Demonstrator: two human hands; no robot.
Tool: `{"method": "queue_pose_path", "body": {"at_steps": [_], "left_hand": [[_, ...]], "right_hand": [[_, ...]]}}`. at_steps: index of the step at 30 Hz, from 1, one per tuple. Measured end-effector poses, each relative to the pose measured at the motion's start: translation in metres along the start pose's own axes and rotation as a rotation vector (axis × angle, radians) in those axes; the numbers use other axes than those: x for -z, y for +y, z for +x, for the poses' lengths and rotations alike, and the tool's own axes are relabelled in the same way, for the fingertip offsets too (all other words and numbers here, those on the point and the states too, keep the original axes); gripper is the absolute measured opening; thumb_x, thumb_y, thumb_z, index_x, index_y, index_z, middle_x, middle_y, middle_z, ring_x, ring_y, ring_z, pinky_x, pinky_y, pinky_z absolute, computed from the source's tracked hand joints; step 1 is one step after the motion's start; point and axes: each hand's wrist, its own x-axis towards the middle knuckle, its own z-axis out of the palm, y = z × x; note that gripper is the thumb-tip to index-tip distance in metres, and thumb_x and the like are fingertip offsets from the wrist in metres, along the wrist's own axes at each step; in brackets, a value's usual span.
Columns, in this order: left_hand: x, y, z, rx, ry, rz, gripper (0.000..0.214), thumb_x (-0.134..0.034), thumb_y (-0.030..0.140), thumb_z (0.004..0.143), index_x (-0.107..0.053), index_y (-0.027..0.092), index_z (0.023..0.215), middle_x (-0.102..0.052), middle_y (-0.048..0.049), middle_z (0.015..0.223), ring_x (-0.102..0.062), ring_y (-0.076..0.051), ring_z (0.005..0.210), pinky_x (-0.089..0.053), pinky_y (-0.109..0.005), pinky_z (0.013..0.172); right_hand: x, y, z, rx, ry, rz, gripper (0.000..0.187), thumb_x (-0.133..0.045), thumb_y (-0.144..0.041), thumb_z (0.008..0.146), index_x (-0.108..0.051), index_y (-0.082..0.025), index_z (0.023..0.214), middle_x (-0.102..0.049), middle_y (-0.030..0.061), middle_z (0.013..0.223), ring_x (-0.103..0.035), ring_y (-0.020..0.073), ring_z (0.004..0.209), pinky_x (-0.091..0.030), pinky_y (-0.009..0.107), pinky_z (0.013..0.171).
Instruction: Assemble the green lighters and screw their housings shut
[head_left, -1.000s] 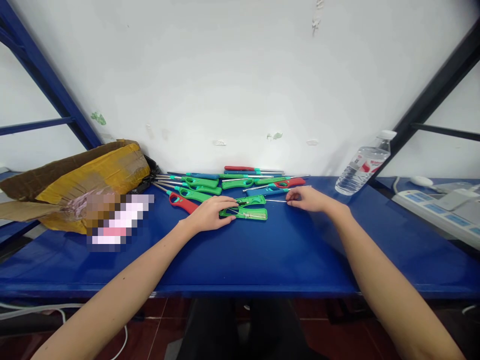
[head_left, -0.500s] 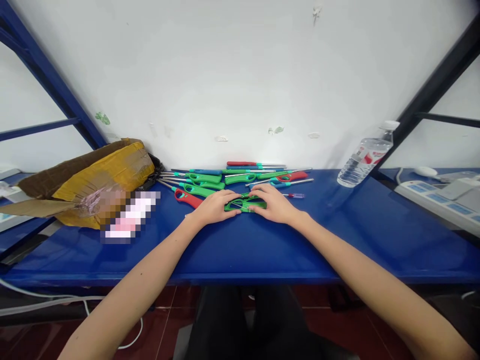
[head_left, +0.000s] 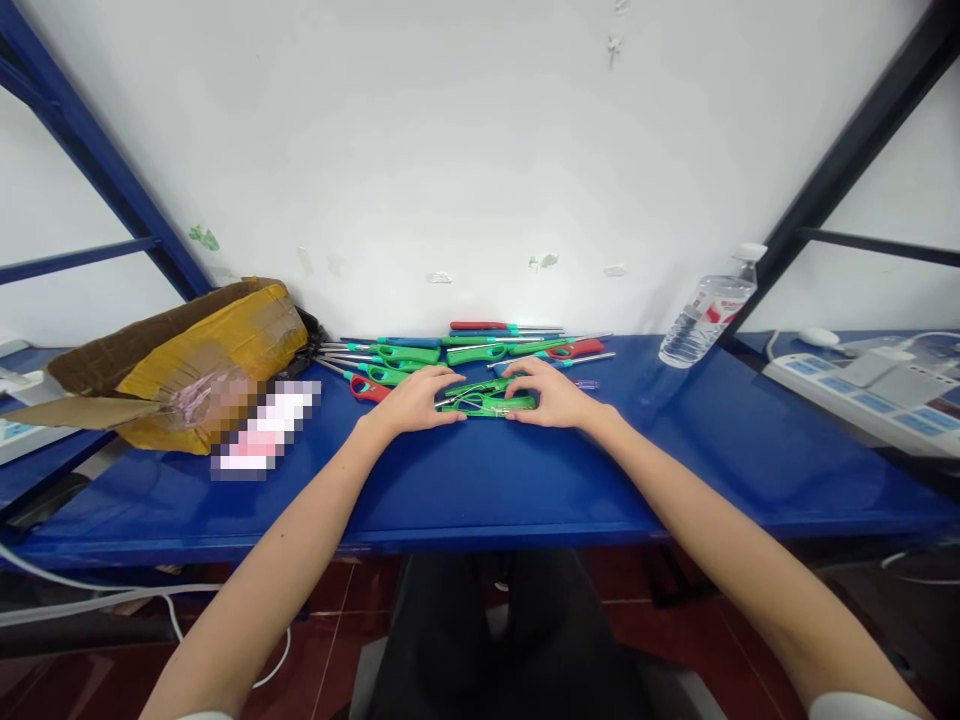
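Note:
An opened green lighter casing (head_left: 484, 402) lies on the blue table (head_left: 525, 480) in front of me, its two halves and thin metal parts showing. My left hand (head_left: 412, 400) holds its left end, fingers curled over it. My right hand (head_left: 551, 393) grips the right end, fingers bent down onto the plastic. Just behind my hands lies a pile of several long lighters (head_left: 465, 350) with green, red and teal handles and thin metal tubes. A small screwdriver (head_left: 585, 384) with a clear handle lies just right of my right hand.
A torn cardboard box wrapped in yellow tape (head_left: 187, 355) sits at the left. A clear water bottle (head_left: 705, 315) stands at the back right by a dark frame post. A white power strip (head_left: 862, 400) lies on the far right. White wall is close behind.
My right hand moved left from the thin tube and screwdriver onto the green casing. Both hands now hold the casing ends. The view shifted slightly.

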Motion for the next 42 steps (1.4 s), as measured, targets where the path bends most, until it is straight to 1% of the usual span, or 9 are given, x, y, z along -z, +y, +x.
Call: {"method": "queue_pose_path", "body": {"at_steps": [6,12,20,24,28,30,33,39,42], "left_hand": [[0.003,-0.001,-0.001,-0.026,0.015,-0.010,0.052,-0.070,0.054,0.081,-0.069,0.019,0.119,-0.063,-0.0122,0.125,-0.059,-0.029,0.117,-0.047,-0.042,0.104],[0.001,-0.004,-0.004,-0.008,0.017,-0.008,0.046,-0.071,0.051,0.079,-0.072,0.021,0.114,-0.064,-0.0111,0.124,-0.060,-0.029,0.116,-0.048,-0.043,0.103],[0.001,-0.005,-0.005,-0.005,-0.014,-0.007,0.035,-0.071,0.050,0.081,-0.076,0.024,0.104,-0.063,-0.0097,0.125,-0.059,-0.029,0.116,-0.047,-0.044,0.103],[0.002,-0.003,-0.005,-0.012,-0.025,-0.004,0.035,-0.071,0.049,0.081,-0.076,0.023,0.103,-0.064,-0.0097,0.124,-0.059,-0.029,0.115,-0.047,-0.043,0.103],[0.003,-0.003,-0.005,-0.015,-0.037,0.007,0.035,-0.072,0.048,0.081,-0.075,0.022,0.105,-0.064,-0.0098,0.124,-0.059,-0.028,0.116,-0.047,-0.043,0.103],[0.004,-0.003,-0.005,-0.015,-0.037,0.008,0.037,-0.072,0.049,0.081,-0.075,0.022,0.106,-0.064,-0.0097,0.123,-0.059,-0.028,0.115,-0.047,-0.042,0.102],[0.007,-0.005,-0.005,-0.005,-0.040,0.006,0.038,-0.072,0.050,0.080,-0.075,0.021,0.105,-0.065,-0.0097,0.122,-0.060,-0.028,0.114,-0.047,-0.041,0.101],[0.012,-0.007,-0.006,0.012,-0.091,0.000,0.028,-0.072,0.046,0.080,-0.076,0.020,0.090,-0.068,-0.0089,0.116,-0.062,-0.027,0.111,-0.047,-0.040,0.098],[0.015,-0.009,-0.006,0.033,-0.118,-0.014,0.023,-0.074,0.042,0.078,-0.077,0.021,0.084,-0.068,-0.0075,0.116,-0.062,-0.027,0.110,-0.047,-0.039,0.098]], "right_hand": [[-0.008,-0.009,0.013,0.032,-0.069,-0.011,0.014,-0.074,-0.035,0.078,-0.072,-0.022,0.077,-0.067,0.0094,0.114,-0.060,0.0283,0.112,-0.045,0.046,0.101],[-0.015,-0.009,0.006,-0.057,-0.057,0.101,0.013,-0.073,-0.033,0.080,-0.069,-0.021,0.083,-0.065,0.0104,0.117,-0.059,0.0269,0.114,-0.047,0.046,0.101],[-0.012,-0.002,0.001,-0.100,-0.071,0.177,0.016,-0.073,-0.036,0.082,-0.069,-0.021,0.084,-0.064,0.0097,0.118,-0.058,0.0264,0.114,-0.047,0.045,0.101],[-0.009,0.000,0.000,-0.094,-0.092,0.151,0.018,-0.071,-0.038,0.083,-0.070,-0.021,0.087,-0.065,0.0099,0.117,-0.058,0.0268,0.115,-0.047,0.044,0.101],[0.002,0.002,-0.002,-0.095,-0.120,0.090,0.022,-0.076,-0.038,0.078,-0.072,-0.021,0.091,-0.065,0.0102,0.118,-0.059,0.0285,0.114,-0.047,0.046,0.101],[0.007,0.003,-0.003,-0.110,-0.138,0.069,0.019,-0.077,-0.036,0.077,-0.073,-0.021,0.088,-0.065,0.0105,0.118,-0.059,0.0291,0.114,-0.046,0.047,0.101],[0.012,0.004,-0.005,-0.127,-0.164,0.071,0.011,-0.073,-0.031,0.080,-0.073,-0.021,0.083,-0.065,0.0102,0.118,-0.059,0.0282,0.114,-0.046,0.046,0.101],[0.011,0.002,-0.005,-0.129,-0.227,0.096,0.016,-0.073,-0.035,0.080,-0.072,-0.020,0.086,-0.068,0.0102,0.114,-0.062,0.0274,0.108,-0.048,0.042,0.095],[0.014,0.000,-0.004,-0.133,-0.256,0.123,0.015,-0.072,-0.035,0.081,-0.072,-0.020,0.086,-0.071,0.0086,0.104,-0.064,0.0260,0.098,-0.049,0.039,0.089]]}}
